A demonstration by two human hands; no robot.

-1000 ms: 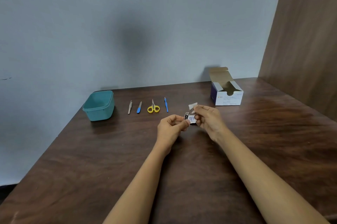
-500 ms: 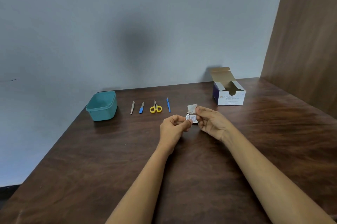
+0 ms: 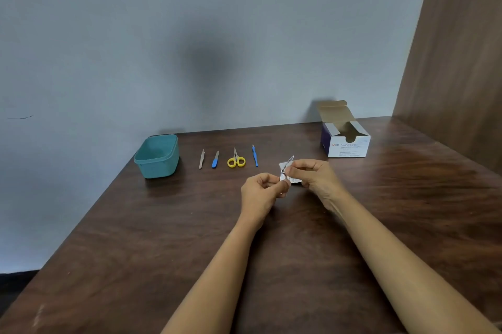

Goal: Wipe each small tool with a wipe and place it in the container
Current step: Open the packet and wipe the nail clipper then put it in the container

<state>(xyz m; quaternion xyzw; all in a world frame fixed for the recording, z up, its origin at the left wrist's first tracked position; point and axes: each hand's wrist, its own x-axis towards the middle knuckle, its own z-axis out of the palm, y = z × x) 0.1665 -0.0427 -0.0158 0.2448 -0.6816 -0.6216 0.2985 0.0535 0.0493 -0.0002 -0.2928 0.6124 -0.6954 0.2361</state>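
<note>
Head view: left hand [image 3: 260, 192] and right hand [image 3: 312, 176] are each pinching, fingers curled, what seems a wipe packet [image 3: 287, 170] above the table [image 3: 163, 238], near the blue-handled tool [image 3: 254, 156], container [image 3: 157, 156] well left.

Bare counter around the grip, clutter only beyond it

The left hand [image 3: 260, 192] and right hand [image 3: 312, 176] pinch a small metal tool [image 3: 283, 176] and a wipe [image 3: 282, 164]. Near, left and right of that grip the counter [image 3: 163, 238] lies bare. Beyond-left, a tool row from tweezers [image 3: 201, 159] to blue-handled pick [image 3: 254, 155] lies between grip and teal container [image 3: 157, 155]. Beyond-right stands an open box [image 3: 345, 141], with an open lane between row and box.
</note>
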